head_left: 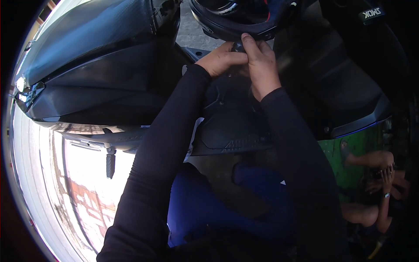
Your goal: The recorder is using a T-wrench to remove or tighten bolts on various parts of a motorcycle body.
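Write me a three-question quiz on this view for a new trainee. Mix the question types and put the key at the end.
1. Open: What piece of protective gear shows at the upper edge of the picture, just beyond the left hand and the right hand?
2. True or false: The two hands are held wide apart.
3. Multiple choice: What colour are the trousers between the dark-sleeved forearms?
A) red
B) blue
C) white

Key:
1. A dark helmet.
2. False; the hands meet in front of it.
3. B.
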